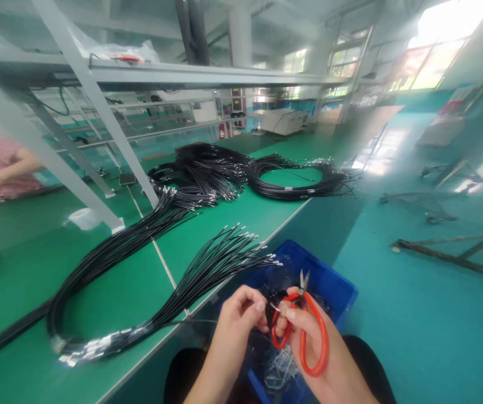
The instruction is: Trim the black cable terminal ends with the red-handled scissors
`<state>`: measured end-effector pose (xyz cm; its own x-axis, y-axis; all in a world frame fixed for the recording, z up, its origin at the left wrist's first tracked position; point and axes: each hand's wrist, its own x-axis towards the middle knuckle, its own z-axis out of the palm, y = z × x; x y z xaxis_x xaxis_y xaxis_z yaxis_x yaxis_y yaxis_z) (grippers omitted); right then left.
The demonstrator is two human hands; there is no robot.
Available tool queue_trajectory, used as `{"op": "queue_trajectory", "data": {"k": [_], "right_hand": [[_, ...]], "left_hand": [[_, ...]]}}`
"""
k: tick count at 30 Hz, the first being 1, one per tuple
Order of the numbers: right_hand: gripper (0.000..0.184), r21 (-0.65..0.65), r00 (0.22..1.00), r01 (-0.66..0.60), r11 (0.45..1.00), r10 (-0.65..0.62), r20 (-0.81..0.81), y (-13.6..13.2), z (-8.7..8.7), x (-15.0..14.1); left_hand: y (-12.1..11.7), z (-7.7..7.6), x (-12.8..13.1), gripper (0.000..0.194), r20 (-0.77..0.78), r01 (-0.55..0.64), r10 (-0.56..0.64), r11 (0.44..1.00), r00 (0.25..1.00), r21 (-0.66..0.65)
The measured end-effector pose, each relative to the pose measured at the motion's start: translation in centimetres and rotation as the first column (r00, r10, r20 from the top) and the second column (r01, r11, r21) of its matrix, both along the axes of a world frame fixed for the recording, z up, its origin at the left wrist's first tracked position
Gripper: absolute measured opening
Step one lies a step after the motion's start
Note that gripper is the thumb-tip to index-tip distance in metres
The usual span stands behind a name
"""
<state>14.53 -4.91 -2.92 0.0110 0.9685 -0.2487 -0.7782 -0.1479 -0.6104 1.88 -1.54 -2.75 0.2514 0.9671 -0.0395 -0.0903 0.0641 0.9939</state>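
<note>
My left hand [245,311] is closed in a pinch on a thin black cable [199,321], which runs to it from the bundle on the bench. Between my two hands a short pale tip [275,307] shows, close to my right fingertips. My right hand [304,325] has red-handled scissors [319,353] hooked in it, blades pointing up and slightly apart. The thumb and fingers of that hand are pinched near the pale tip; whether they grip it I cannot tell. The black cable bundle [148,320] curves over the bench, wrapped with clear tape, its silver-tipped ends fanned out.
A blue bin [334,280] with clear plastic scraps sits below my hands. Coiled black cables [283,191] lie farther along the green bench [110,280]. A grey shelf frame [110,129] rises at left, a white tape roll [84,219] beside it. Another person's arm [9,168] is at far left.
</note>
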Motion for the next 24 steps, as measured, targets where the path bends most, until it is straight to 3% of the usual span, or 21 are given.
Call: {"op": "queue_trajectory", "data": {"k": [2, 5, 7, 9, 10, 12, 15, 17, 20, 23, 24], "right_hand": [[0.017, -0.016, 1.000, 0.014, 1.000, -0.014, -0.004, 0.1, 0.0, 0.0], [0.018, -0.058, 0.999, 0.006, 0.998, -0.008, -0.042, 0.2, 0.0, -0.1], [0.020, -0.075, 0.998, -0.003, 0.997, -0.002, -0.063, 0.2, 0.1, -0.2], [0.020, -0.073, 0.997, -0.008, 0.997, 0.003, -0.075, 0.1, 0.3, -0.2], [0.020, -0.072, 0.997, -0.005, 0.997, 0.000, -0.079, 0.2, 0.5, -0.2], [0.020, -0.075, 0.997, 0.020, 0.997, -0.025, -0.079, 0.3, 0.8, -0.3], [0.020, -0.074, 0.996, 0.040, 0.996, -0.046, -0.082, 0.5, 0.8, -0.4], [0.019, -0.058, 0.996, 0.024, 0.998, -0.029, -0.082, 0.6, 0.4, -0.4], [0.024, -0.043, 1.000, -0.013, 0.999, 0.013, 0.002, 0.8, -0.6, 0.0], [0.035, -0.040, 0.971, -0.075, 0.996, 0.082, 0.224, 1.0, -1.4, 0.7], [0.040, -0.040, 0.950, -0.036, 0.999, 0.047, 0.309, 1.1, -1.5, 0.8]], "left_hand": [[-0.1, 0.2, -0.4, 0.007, -0.248, -0.086, 0.155, 0.960, 0.956, 0.267], [-0.4, 0.7, -0.5, 0.021, -0.494, 0.073, 0.357, 0.749, 0.792, 0.659], [-0.4, 0.8, -0.4, 0.021, -0.556, 0.211, 0.456, 0.611, 0.695, 0.763], [-0.2, 0.9, -0.5, 0.019, -0.575, 0.263, 0.508, 0.558, 0.642, 0.787], [-0.1, 0.9, -0.6, 0.019, -0.583, 0.255, 0.504, 0.577, 0.637, 0.776], [0.0, 1.0, -0.9, 0.018, -0.597, 0.181, 0.434, 0.687, 0.675, 0.704], [-0.3, 1.3, -0.8, 0.017, -0.554, 0.085, 0.210, 0.884, 0.806, 0.460], [-0.7, 1.3, -0.4, 0.016, -0.434, 0.095, 0.042, 0.953, 0.900, 0.289], [-1.2, 0.7, 0.5, 0.012, -0.239, 0.086, -0.037, 0.977, 0.970, 0.196], [-1.1, -0.4, 0.8, 0.012, -0.258, 0.010, 0.065, 0.961, 0.964, 0.277], [-1.0, -0.8, 0.8, 0.012, -0.282, -0.004, 0.094, 0.953, 0.955, 0.302]]}}
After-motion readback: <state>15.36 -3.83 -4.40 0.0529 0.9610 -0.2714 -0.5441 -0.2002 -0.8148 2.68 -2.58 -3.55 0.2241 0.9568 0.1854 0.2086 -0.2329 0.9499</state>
